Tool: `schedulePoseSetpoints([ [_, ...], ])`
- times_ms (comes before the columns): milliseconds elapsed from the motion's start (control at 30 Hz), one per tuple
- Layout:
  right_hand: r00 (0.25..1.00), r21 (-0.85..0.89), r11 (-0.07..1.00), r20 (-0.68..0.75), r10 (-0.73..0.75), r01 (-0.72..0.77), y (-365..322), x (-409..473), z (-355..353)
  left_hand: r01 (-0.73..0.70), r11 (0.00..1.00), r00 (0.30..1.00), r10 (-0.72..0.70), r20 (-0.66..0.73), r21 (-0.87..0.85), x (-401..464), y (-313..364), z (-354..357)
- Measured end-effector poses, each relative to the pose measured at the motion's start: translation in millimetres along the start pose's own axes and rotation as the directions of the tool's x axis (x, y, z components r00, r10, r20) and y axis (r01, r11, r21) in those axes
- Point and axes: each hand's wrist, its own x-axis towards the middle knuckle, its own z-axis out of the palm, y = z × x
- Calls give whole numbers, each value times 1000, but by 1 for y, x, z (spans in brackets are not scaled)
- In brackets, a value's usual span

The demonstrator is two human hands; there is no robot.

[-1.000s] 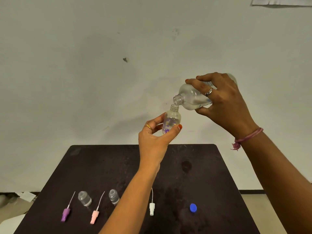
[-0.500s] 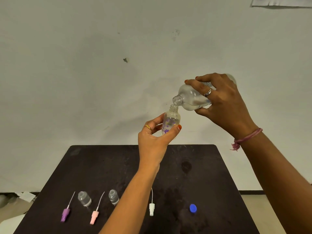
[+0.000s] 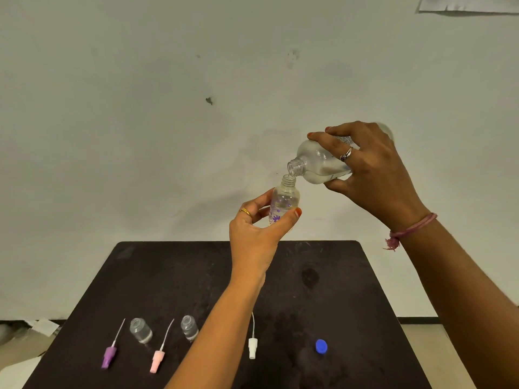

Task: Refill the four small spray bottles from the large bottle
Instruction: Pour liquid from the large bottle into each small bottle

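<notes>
Behind your counter (image 3: 168,276): pale, scuffed wall (image 3: 140,108), with a sheet of paper (image 3: 471,4) at its top right corner. Counter surface: dark, matte, stained.

Item 1. Your left hand (image 3: 252,234), raised above the far edge of the counter, grips a small spray bottle (image 3: 283,202); thumb and fingers curl round its lower body. Bottle is clear with purple flower print, held upright, neck uncapped, a gold ring on one finger beside it.

Item 2. Your right hand (image 3: 365,169) grips the large bottle (image 3: 317,161), fingers over the top and thumb beneath. Bottle is clear, tipped nearly level, its open mouth directly above and just short of the small bottle's neck. Clear liquid lies along its lower side. Silver ring on one finger; pink thread band (image 3: 410,228) at the wrist.

Item 3. Near left of the counter, left to right: purple spray head (image 3: 109,355) with its dip tube pointing away from you; open clear bottle (image 3: 140,329); pink spray head (image 3: 157,360) with tube; second open clear bottle (image 3: 189,327), close against your left forearm.

Item 4. Right of that forearm: white spray head (image 3: 252,348) with tube.

Item 5. Farther right, well apart: blue cap (image 3: 321,346).
</notes>
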Motion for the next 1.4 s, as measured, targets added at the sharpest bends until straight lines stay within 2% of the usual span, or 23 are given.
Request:
schedulePoseSetpoints([
  [1400, 1000, -11, 1000, 8, -5, 5, -1, 0, 0, 12, 1000, 1000, -12, -3, -8, 1, -2, 2],
])
